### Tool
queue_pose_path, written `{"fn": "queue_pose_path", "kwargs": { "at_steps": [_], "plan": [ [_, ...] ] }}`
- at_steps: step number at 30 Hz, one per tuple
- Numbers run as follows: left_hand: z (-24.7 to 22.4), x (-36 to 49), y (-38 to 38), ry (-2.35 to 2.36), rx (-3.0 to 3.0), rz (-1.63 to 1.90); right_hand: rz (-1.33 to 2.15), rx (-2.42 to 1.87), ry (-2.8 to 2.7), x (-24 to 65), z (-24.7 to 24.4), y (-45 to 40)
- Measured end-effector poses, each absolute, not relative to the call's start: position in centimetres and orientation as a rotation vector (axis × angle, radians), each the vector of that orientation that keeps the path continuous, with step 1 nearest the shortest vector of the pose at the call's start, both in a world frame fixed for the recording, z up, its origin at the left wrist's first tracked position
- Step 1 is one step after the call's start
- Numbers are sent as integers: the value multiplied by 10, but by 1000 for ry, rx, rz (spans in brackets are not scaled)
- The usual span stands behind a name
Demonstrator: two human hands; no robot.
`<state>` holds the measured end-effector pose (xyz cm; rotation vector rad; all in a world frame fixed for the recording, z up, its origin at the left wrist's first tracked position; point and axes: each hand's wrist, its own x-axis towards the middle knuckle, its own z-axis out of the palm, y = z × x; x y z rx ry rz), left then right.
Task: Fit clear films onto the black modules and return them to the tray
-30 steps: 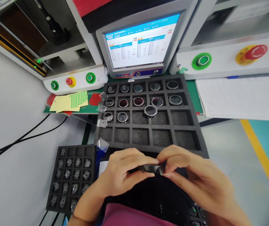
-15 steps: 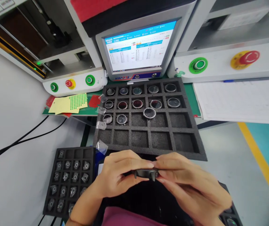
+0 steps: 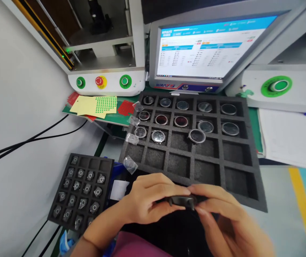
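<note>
Black watch-like case (image 3: 179,201) sits pinched between left-hand (image 3: 149,200) and right-hand (image 3: 229,210) fingers; light, even edge pressure should suit.

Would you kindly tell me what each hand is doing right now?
Left hand: closed, holding one end of the dark watch case.
Right hand: closed, holding its other end.

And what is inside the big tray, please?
Twelve round watches sit inside the big tray; a thirteenth lies across its dividers. Whatever is beneath them is covered.
</note>
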<state>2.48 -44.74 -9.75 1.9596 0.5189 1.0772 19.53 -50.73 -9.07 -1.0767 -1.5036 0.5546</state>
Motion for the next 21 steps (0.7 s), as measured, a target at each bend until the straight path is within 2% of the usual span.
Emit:
{"fn": "queue_pose_path", "kwargs": {
  "at_steps": [4,9,14,17,19,21],
  "plan": [
    [-100,19,-442,526,1948,1118,584,-1186,-1264,186,-97,-513],
    [-108,7,-437,516,1923,1179,573,-1274,-1606,183,-88,-504],
    [-114,-1,-447,610,1934,1357,376,-1194,-1744,172,-86,-492],
    [-115,-10,-447,981,1743,1427,370,-1192,-1836,162,-88,-493],
    [-117,-20,-442,1340,1393,1553,388,-1184,-1861,155,-93,-492],
    [-120,-29,-434,1509,1058,1700,389,-1203,-1830,147,-102,-485]
  ]
}}
